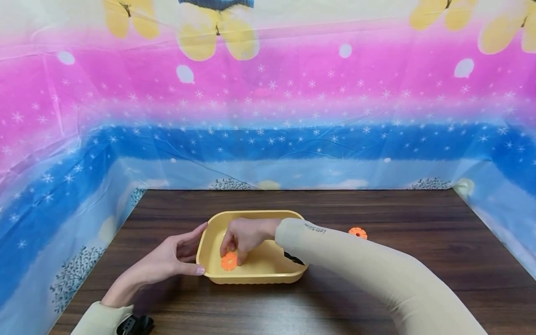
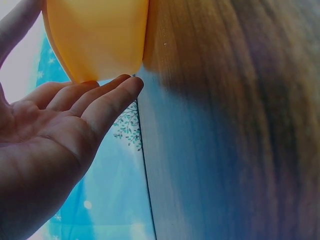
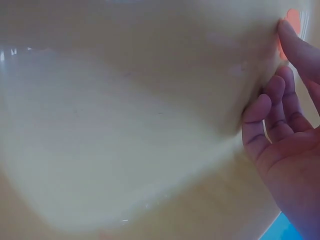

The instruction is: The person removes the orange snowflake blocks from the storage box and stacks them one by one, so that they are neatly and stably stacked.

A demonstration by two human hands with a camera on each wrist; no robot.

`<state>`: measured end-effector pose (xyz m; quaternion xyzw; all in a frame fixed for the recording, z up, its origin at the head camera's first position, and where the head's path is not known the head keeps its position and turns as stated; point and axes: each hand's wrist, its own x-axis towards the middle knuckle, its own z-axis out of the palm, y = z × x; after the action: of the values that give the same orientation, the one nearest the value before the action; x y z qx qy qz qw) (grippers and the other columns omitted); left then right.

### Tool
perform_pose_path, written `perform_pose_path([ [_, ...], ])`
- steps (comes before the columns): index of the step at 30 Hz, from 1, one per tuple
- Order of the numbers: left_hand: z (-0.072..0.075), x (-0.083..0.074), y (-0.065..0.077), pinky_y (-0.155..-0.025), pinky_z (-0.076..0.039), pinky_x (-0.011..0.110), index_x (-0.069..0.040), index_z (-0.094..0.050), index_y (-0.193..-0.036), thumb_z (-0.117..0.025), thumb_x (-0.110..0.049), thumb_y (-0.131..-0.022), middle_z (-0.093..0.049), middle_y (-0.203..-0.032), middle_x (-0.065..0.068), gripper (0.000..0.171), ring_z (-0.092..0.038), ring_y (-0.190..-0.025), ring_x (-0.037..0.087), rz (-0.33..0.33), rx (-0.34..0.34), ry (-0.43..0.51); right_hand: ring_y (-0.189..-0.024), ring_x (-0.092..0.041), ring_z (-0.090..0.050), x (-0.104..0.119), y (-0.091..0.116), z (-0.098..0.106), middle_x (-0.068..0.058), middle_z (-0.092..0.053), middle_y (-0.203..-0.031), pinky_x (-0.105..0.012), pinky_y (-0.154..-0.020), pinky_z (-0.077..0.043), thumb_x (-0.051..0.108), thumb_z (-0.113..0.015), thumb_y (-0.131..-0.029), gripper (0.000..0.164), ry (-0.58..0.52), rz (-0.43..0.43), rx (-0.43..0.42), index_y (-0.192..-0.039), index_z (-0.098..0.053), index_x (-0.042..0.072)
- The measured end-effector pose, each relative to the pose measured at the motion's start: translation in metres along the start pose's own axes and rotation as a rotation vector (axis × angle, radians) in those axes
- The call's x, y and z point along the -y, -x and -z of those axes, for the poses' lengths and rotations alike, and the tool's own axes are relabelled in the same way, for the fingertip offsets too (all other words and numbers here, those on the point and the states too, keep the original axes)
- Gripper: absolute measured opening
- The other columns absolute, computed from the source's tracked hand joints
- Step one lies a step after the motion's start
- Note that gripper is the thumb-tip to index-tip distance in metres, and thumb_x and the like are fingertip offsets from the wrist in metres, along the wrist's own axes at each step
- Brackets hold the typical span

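Observation:
A yellow plastic basin [image 1: 268, 265] sits on the table. Inside it, near its left end, my right hand [image 1: 248, 235] reaches down and pinches an orange flower-shaped disc [image 1: 229, 262] between thumb and forefinger. The right wrist view shows the edge of that disc [image 3: 294, 21] at the thumb tip, and the other fingers bent beside it. My left hand [image 1: 169, 258] is at the basin's left end, thumb by the near corner and fingers along the outer wall. Straight fingers of the left hand [image 2: 65, 117] touch the basin wall [image 2: 100, 40] in the left wrist view.
A second orange flower-shaped disc [image 1: 358, 232] lies on the dark wood table [image 1: 402, 209] right of the basin, partly behind my right sleeve [image 1: 368, 260]. A printed cloth [image 1: 293, 93] hangs around the table's back and sides.

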<state>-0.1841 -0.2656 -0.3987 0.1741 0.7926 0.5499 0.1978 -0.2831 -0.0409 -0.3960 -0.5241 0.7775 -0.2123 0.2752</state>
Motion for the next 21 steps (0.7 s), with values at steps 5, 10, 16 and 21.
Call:
perform_pose_path([
  [5, -0.0001, 0.0001, 0.0, -0.095, -0.042, 0.034, -0.023, -0.017, -0.149, -0.075, -0.011, -0.078, -0.024, -0.149, 0.009, 0.092, -0.034, -0.13, 0.027, -0.004, 0.002, 0.0, -0.073, -0.009, -0.05, 0.0009, 0.0012, -0.0002, -0.004, -0.061, -0.081, -0.015, -0.064, -0.043, 0.005, -0.084, -0.064, 0.034, 0.009, -0.015, -0.019, -0.094, -0.07, 0.01],
  [10, -0.0002, 0.0013, 0.0, -0.096, -0.041, 0.034, -0.02, -0.016, -0.15, -0.074, -0.008, -0.079, -0.024, -0.149, 0.011, 0.093, -0.034, -0.129, 0.029, -0.024, 0.014, 0.021, -0.077, -0.011, -0.053, 0.0006, 0.0014, -0.001, -0.001, -0.06, -0.084, -0.016, -0.067, -0.045, 0.004, -0.085, -0.063, 0.038, 0.0, -0.033, -0.039, -0.091, -0.061, 0.01],
  [16, -0.0009, 0.0016, -0.001, -0.098, -0.039, 0.036, -0.017, -0.014, -0.15, -0.074, -0.006, -0.078, -0.024, -0.148, 0.014, 0.094, -0.033, -0.13, 0.03, -0.045, 0.022, 0.038, -0.074, -0.009, -0.051, 0.0002, 0.0009, -0.0003, -0.001, -0.058, -0.084, -0.018, -0.064, -0.044, 0.007, -0.084, -0.065, 0.041, 0.009, -0.085, -0.045, -0.095, -0.056, 0.013],
  [21, -0.0008, 0.0014, -0.0014, -0.098, -0.038, 0.036, -0.018, -0.015, -0.15, -0.074, -0.007, -0.078, -0.024, -0.149, 0.012, 0.093, -0.032, -0.13, 0.029, -0.046, 0.017, 0.026, -0.077, -0.009, -0.053, 0.001, 0.0014, 0.002, -0.003, -0.06, -0.089, -0.019, -0.066, -0.046, 0.006, -0.084, -0.064, 0.045, 0.0, -0.097, -0.037, -0.1, -0.058, 0.014],
])
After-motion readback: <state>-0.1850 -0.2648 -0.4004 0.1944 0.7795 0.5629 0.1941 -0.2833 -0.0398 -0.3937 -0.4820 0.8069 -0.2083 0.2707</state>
